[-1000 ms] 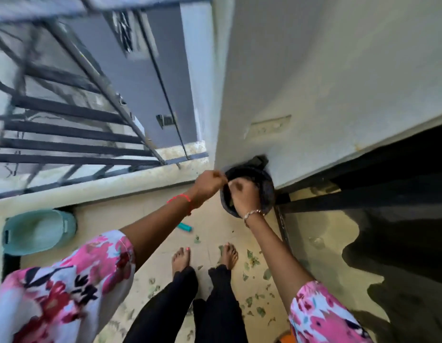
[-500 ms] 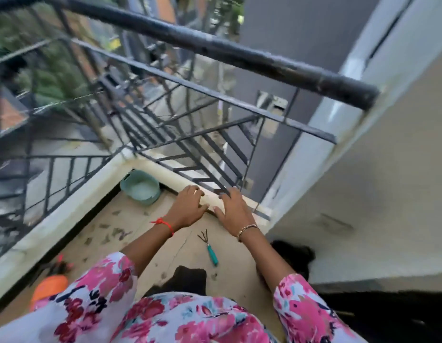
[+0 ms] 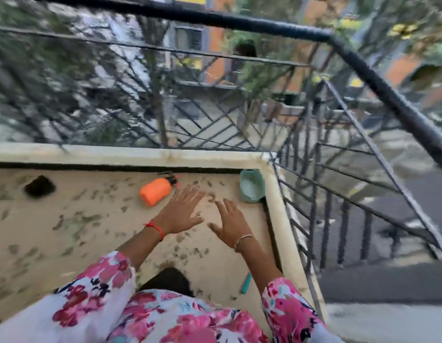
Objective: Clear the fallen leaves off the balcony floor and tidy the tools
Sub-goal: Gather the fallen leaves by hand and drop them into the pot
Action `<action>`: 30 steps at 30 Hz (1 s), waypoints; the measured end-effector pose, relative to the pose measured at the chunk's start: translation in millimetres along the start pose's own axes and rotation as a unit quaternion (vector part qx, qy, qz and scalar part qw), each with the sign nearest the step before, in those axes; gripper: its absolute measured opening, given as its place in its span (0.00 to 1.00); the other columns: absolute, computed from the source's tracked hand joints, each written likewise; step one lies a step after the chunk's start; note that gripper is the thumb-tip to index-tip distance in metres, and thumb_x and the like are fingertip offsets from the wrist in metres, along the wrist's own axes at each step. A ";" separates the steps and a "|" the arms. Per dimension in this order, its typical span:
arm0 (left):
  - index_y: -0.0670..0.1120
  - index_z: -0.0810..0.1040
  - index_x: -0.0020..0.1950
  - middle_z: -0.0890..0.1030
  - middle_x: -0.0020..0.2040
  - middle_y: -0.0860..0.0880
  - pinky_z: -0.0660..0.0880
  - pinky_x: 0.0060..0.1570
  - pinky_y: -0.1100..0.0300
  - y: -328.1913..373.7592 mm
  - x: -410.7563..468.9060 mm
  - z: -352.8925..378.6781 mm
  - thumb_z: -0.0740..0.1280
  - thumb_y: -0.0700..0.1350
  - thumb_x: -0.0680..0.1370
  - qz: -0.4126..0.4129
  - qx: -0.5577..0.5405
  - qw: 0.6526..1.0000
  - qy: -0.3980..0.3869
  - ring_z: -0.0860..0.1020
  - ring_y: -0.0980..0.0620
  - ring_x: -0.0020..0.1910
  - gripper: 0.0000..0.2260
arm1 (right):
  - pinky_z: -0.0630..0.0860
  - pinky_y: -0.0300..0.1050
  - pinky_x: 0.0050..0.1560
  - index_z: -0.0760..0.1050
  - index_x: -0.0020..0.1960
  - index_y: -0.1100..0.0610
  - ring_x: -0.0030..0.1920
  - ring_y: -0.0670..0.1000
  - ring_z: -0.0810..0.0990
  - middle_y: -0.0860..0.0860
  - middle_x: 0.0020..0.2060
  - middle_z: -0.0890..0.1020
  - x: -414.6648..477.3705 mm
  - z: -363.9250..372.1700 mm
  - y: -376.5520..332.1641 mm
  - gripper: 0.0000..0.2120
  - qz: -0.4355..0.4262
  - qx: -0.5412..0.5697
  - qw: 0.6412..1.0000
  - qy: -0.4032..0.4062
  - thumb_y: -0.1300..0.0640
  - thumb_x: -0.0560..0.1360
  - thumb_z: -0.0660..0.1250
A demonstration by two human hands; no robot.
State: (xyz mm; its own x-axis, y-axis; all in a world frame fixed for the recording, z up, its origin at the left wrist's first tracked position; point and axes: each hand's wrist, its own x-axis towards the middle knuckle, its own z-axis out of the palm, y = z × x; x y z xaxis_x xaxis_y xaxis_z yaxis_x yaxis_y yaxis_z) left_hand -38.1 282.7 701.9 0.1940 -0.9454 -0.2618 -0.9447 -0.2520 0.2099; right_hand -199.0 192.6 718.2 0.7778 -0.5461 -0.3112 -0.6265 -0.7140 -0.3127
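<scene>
greenish-brown leaves [image 3: 182, 253] strewn over nearly the whole pale balcony floor [image 3: 103, 243], thickest toward the left and in a loose trail down the middle; blurred, so no telling single ones apart. judging by that, clearing hardly begun: no heap, no swept patch, no broom or pan in sight. tidying of the tools also left to do, going by the scatter.

closest leaves right under and between the two hands, a few more just past the fingertips. left hand [image 3: 181, 214] flat and spread, fingers straight, grasping nothing, held out over the floor; cannot tell whether touching it. right hand [image 3: 231, 225] just beside it, likewise released, fingers splayed, nothing in it.

further out, orange spray bottle [image 3: 155, 191] on its side, just beyond the left hand and near the foot of the low wall [image 3: 116, 153]. teal bowl [image 3: 252, 185] tucked into the corner, ahead of the right hand, near it but apart. teal-handled tool [image 3: 246, 283] on the floor by the right sleeve [image 3: 286, 310], well behind the hands, only the handle showing. dark lump [image 3: 39, 186] far off to the left by the wall, too smeared to name. black railing [image 3: 388, 95] above the wall on two sides, street and trees beyond.

probably next: gathering leaves by hand into one pile, then collecting bottle, bowl and tool.
</scene>
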 end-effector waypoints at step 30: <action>0.47 0.45 0.78 0.40 0.78 0.47 0.37 0.73 0.50 -441.5 -166.8 -26.4 0.58 0.60 0.79 -0.520 -0.200 0.825 0.094 0.37 0.49 0.76 0.35 | 0.48 0.54 0.74 0.49 0.76 0.54 0.76 0.56 0.46 0.56 0.76 0.49 382.1 65.4 -460.3 0.32 -0.450 -0.214 0.850 -0.173 0.43 0.78 0.57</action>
State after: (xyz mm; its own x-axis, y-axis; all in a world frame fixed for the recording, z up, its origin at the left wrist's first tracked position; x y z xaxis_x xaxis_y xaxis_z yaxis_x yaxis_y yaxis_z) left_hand 353.7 546.2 677.8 0.9176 -0.1806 -0.3541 -0.0855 -0.9597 0.2678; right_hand 383.2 341.3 684.5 0.8244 0.4136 -0.3865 0.3469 -0.9087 -0.2323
